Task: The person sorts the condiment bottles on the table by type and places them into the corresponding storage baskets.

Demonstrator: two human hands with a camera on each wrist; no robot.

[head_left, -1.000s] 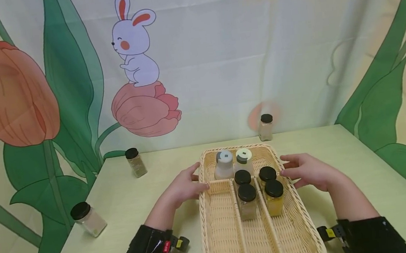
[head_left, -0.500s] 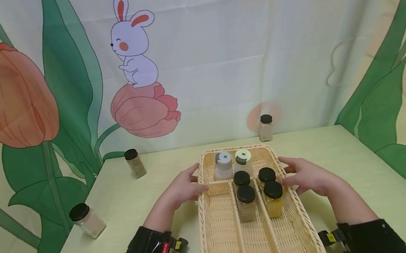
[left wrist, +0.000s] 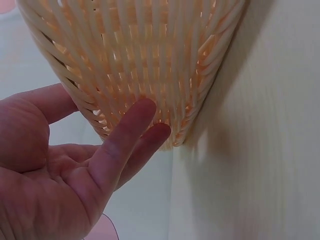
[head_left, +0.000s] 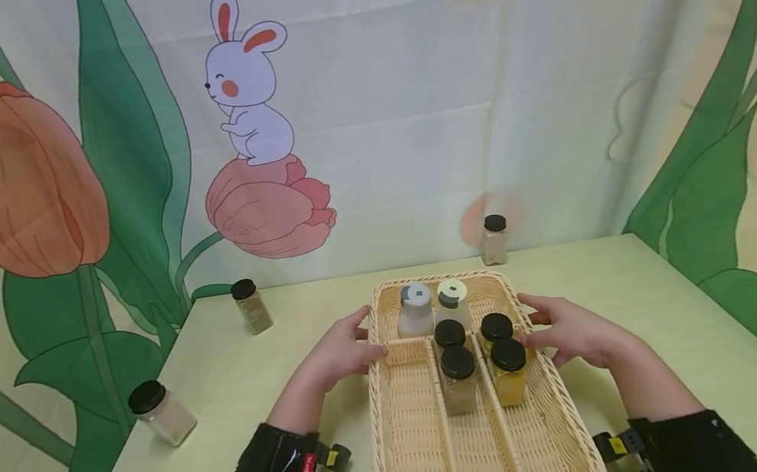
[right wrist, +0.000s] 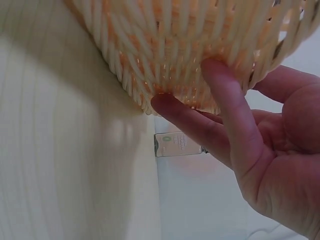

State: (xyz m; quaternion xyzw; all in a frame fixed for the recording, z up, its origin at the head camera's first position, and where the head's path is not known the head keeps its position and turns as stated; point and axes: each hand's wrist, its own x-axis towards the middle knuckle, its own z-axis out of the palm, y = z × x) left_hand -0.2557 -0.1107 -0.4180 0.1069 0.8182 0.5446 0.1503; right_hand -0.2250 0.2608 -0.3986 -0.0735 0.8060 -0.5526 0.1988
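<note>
A wicker basket (head_left: 413, 432) with dividers lies in front of me in the head view. My left hand (head_left: 345, 351) grips its left side, thumb over the rim and fingertips on the outer weave, as the left wrist view shows. On the opposite side my right hand (head_left: 578, 329) holds the wall the same way; its fingertips (right wrist: 218, 70) press the weave. Inside stand a white-capped shaker (head_left: 416, 310), a cream-capped one (head_left: 452, 303) and several black-lidded spice jars, including a brown one (head_left: 459, 381) and a yellow one (head_left: 509, 376).
Outside the basket, one jar (head_left: 163, 416) leans in view at the table's left edge, and another (head_left: 252, 308) stands farther back. A third jar (head_left: 494, 241) is at the back edge, before a printed cloth backdrop (head_left: 393, 111). The pale table (head_left: 230, 405) extends around the basket.
My right hand has settled slightly lower on the basket's right rim, its thumb now closer in. The basket and jars keep their places apart from a slight shift of the view.
</note>
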